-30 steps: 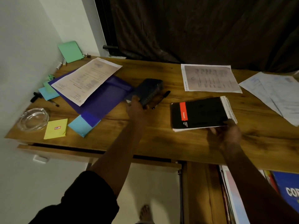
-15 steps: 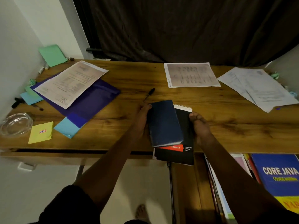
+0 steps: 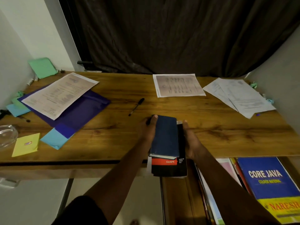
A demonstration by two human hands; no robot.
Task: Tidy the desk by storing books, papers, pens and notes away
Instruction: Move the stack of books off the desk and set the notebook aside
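Hands [image 3: 148, 133] (left and right [image 3: 190, 140]) clamped around stacked blue book [image 3: 165, 137], spiral pad [image 3: 168, 168].

Dim warm light, soft blur, bowed edges

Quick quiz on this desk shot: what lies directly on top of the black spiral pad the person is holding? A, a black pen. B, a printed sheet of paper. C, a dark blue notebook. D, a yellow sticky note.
C: the dark blue notebook lies stacked on the black spiral pad, held between the left hand and right hand at the desk's front edge.
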